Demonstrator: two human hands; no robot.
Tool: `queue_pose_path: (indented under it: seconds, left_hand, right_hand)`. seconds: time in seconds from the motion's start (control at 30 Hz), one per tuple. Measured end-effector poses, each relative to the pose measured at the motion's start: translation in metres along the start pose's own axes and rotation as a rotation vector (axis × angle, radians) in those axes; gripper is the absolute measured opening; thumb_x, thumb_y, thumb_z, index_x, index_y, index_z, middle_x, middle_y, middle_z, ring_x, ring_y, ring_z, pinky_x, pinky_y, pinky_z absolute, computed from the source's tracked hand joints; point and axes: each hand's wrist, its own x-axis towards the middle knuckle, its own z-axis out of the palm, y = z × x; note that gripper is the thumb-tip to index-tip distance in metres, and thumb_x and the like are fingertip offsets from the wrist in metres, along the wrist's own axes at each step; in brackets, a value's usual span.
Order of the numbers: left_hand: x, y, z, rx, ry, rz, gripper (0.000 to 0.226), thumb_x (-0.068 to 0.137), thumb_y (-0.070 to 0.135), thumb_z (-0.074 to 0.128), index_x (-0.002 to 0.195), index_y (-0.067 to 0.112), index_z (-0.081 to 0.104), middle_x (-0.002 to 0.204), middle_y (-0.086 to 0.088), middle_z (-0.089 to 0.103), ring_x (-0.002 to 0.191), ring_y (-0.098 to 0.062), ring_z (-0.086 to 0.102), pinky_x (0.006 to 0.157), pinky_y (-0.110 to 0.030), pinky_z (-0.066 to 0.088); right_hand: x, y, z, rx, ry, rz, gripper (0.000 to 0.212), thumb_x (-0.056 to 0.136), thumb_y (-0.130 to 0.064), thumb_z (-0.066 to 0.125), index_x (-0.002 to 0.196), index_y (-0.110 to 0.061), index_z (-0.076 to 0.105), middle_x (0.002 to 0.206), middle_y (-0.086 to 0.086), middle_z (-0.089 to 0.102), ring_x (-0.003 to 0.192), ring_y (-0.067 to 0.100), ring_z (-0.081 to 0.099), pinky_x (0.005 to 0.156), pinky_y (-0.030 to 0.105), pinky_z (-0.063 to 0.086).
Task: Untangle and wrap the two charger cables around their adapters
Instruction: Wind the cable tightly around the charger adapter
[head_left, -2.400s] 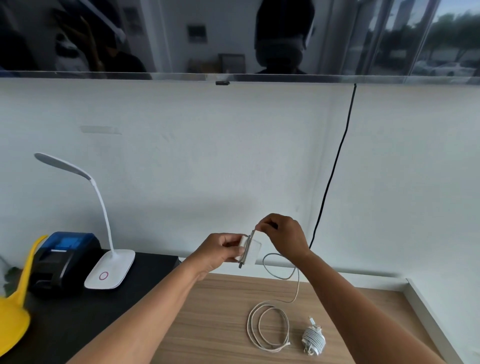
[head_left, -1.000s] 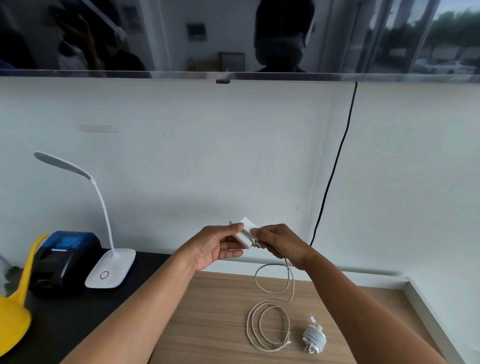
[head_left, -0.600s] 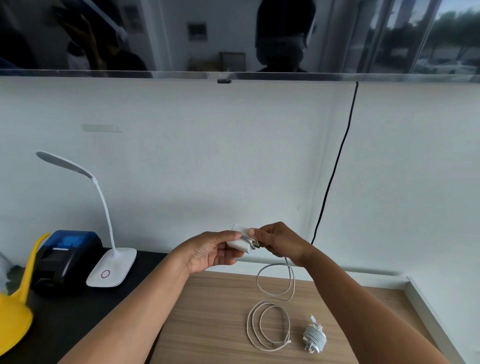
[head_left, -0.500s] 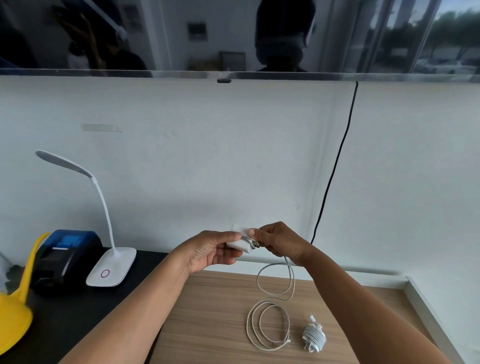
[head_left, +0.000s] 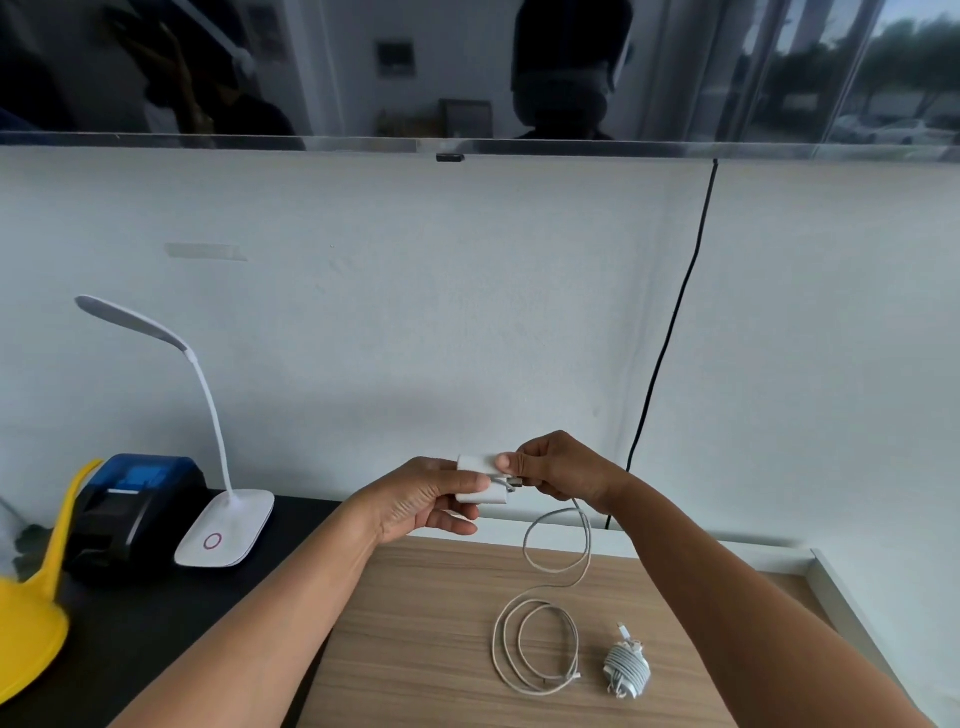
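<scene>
My left hand (head_left: 423, 499) grips a white adapter (head_left: 480, 480) held above the wooden table (head_left: 415, 623). My right hand (head_left: 558, 467) pinches the white cable (head_left: 558, 571) against the adapter's right end. From there the cable hangs down in a loop and ends in loose coils (head_left: 535, 647) lying on the table. A second adapter with its cable wound tightly around it (head_left: 627, 670) lies to the right of those coils, untouched.
A white desk lamp (head_left: 223, 525), a blue and black box (head_left: 132, 504) and a yellow plastic object (head_left: 31, 623) stand on the black surface at left. A black cord (head_left: 670, 332) runs down the white wall. A raised white ledge (head_left: 852, 603) borders the table at right.
The adapter has been turned in my left hand from edge-on to lying flat. My right hand dropped from its top to its right end, and the hanging cable loop shifted slightly.
</scene>
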Motion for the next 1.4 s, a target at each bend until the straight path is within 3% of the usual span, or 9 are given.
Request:
queue_pose_path:
  seconds: [0.13,0.3,0.43,0.6,0.97,1.17,1.4]
  left_hand:
    - [0.002,-0.004,0.004,-0.028,0.072,0.022,0.053,0.068,0.029,0.083,0.110,0.000,0.071,0.089,-0.010,0.067,0.074,-0.019,0.065,0.068,-0.034,0.060]
    - [0.003,-0.001,0.004,0.086,0.157,0.034,0.035,0.076,0.020,0.082,0.107,0.005,0.073,0.094,-0.010,0.071,0.078,-0.022,0.069,0.074,-0.038,0.061]
    - [0.005,-0.001,0.002,0.182,0.223,0.053,0.034,0.074,0.020,0.083,0.105,0.009,0.074,0.097,-0.010,0.076,0.084,-0.025,0.074,0.082,-0.043,0.060]
    - [0.006,-0.010,-0.004,0.296,0.276,0.064,0.035,0.068,0.025,0.086,0.099,0.011,0.076,0.095,-0.012,0.076,0.086,-0.025,0.074,0.079,-0.038,0.061]
    - [0.013,-0.009,0.001,0.427,0.379,0.132,0.034,0.063,0.027,0.088,0.090,0.011,0.076,0.081,-0.008,0.076,0.073,-0.020,0.074,0.072,-0.034,0.062]
    - [0.014,-0.005,-0.001,0.116,0.384,0.099,0.026,0.073,0.018,0.084,0.095,0.008,0.077,0.085,-0.007,0.073,0.068,-0.020,0.069,0.077,-0.039,0.061]
    - [0.020,-0.006,0.002,-0.094,0.414,0.095,0.031,0.074,0.019,0.083,0.097,0.001,0.074,0.082,-0.009,0.069,0.066,-0.022,0.066,0.069,-0.037,0.061]
  right_hand:
    - [0.002,-0.002,-0.002,-0.019,0.049,0.030,0.053,0.072,-0.056,0.074,0.068,-0.007,0.055,0.056,0.000,0.039,0.046,0.012,0.024,0.045,0.023,0.019]
    - [0.003,0.001,-0.002,-0.039,0.091,0.085,0.046,0.075,-0.047,0.077,0.054,-0.014,0.054,0.051,-0.003,0.042,0.042,0.012,0.023,0.043,0.021,0.018]
    - [0.002,0.000,-0.008,0.058,0.070,0.165,0.040,0.079,-0.041,0.076,0.080,-0.001,0.072,0.054,-0.002,0.037,0.046,0.013,0.020,0.044,0.022,0.017]
    - [0.000,-0.004,-0.015,0.168,0.096,0.231,0.022,0.094,-0.019,0.060,0.095,-0.002,0.075,0.054,-0.003,0.033,0.045,0.010,0.020,0.042,0.020,0.017]
    - [-0.004,-0.012,0.000,0.213,0.241,0.098,0.025,0.094,-0.019,0.056,0.092,-0.002,0.074,0.055,-0.004,0.036,0.046,0.012,0.021,0.042,0.020,0.018]
    - [-0.010,-0.012,0.009,0.154,0.202,0.070,0.019,0.086,-0.016,0.063,0.089,-0.001,0.075,0.054,-0.002,0.038,0.045,0.013,0.022,0.045,0.023,0.015]
    - [-0.018,-0.002,0.026,0.155,0.097,0.125,0.021,0.088,-0.017,0.057,0.092,-0.007,0.075,0.057,0.002,0.048,0.042,0.012,0.028,0.044,0.021,0.020]
